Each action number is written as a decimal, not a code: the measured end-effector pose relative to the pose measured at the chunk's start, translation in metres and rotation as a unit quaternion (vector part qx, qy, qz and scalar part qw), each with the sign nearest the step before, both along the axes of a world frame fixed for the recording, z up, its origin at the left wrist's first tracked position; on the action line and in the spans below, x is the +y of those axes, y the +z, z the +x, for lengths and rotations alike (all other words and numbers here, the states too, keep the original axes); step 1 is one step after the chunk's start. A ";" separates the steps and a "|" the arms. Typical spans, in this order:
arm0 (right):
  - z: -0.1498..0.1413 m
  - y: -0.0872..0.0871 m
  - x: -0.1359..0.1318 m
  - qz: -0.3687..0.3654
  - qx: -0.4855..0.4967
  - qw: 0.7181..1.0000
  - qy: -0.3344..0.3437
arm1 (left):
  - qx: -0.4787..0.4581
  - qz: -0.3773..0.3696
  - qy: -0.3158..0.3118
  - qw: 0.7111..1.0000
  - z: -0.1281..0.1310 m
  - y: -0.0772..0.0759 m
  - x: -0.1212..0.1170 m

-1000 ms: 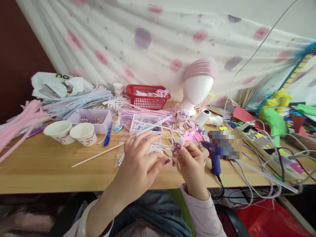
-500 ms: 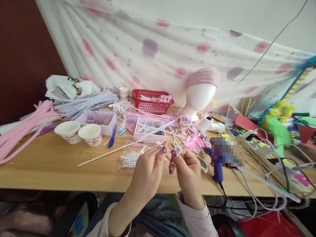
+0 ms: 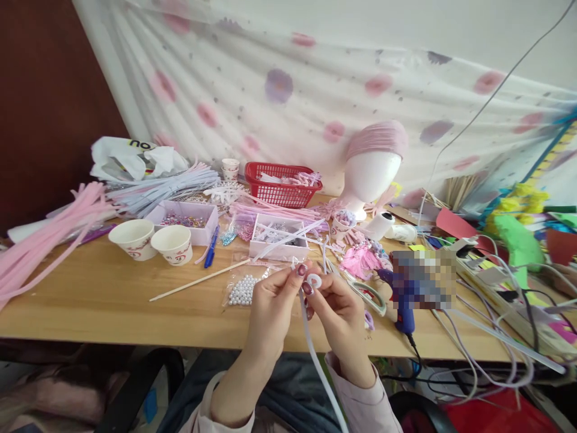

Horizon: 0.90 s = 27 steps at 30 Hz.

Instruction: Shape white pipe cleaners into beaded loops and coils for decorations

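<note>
My left hand (image 3: pixel 274 304) and my right hand (image 3: pixel 341 310) meet above the front of the table, fingertips almost touching. Between them they pinch a pale lavender pipe cleaner (image 3: pixel 315 352). Its upper end is curled into a small ring (image 3: pixel 319 281) at my right thumb and fingers, while a long tail hangs down between my wrists. The left thumb and forefinger press on the strip just left of the ring. Behind the hands are a bag of white beads (image 3: pixel 242 291) and a white box (image 3: pixel 277 249) with pipe cleaners across it. Scissors (image 3: pixel 382 305) lie right of my right hand.
A blue glue gun (image 3: pixel 404 316), partly blurred out, stands at right by a power strip (image 3: pixel 496 297) with tangled cables. Two paper cups (image 3: pixel 174 246) are at left. Behind are a red basket (image 3: pixel 283 195) and a white foam head (image 3: pixel 370 174). Another person's hand (image 3: pixel 565 276) shows far right.
The pipe cleaner's long tail now hangs down between my wrists. The curled ring has turned and sits slightly left of before. The view has shifted a little.
</note>
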State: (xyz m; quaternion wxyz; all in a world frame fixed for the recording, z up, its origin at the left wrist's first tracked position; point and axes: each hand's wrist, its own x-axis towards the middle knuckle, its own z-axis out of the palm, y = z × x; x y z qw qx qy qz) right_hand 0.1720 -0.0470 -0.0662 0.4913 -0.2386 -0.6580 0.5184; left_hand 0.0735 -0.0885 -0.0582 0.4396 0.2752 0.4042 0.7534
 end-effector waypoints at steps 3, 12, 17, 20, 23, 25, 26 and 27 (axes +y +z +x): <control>-0.003 0.002 -0.001 -0.022 0.006 1.000 0.007 | -0.065 0.002 -0.021 0.998 -0.001 0.000 0.000; -0.001 0.002 -0.003 0.013 -0.014 1.000 -0.023 | 0.022 0.026 -0.041 0.999 -0.012 -0.009 -0.006; -0.007 0.005 -0.003 -0.003 0.016 1.000 0.001 | 0.126 0.045 -0.049 0.990 -0.018 -0.014 -0.008; -0.011 0.002 -0.001 -0.040 -0.003 0.999 0.035 | 0.180 0.050 -0.020 0.982 -0.020 -0.016 -0.010; -0.014 -0.004 0.000 -0.090 0.005 0.994 0.054 | 0.226 0.063 0.014 0.972 -0.021 -0.016 -0.010; -0.016 -0.006 0.000 -0.125 0.011 0.989 0.072 | 0.238 0.070 0.026 0.968 -0.023 -0.017 -0.010; -0.018 -0.005 0.000 -0.143 0.018 0.986 0.085 | 0.242 0.072 0.027 0.967 -0.024 -0.017 -0.011; -0.020 -0.004 -0.001 -0.161 0.027 0.982 0.096 | 0.245 0.074 0.025 0.966 -0.025 -0.017 -0.011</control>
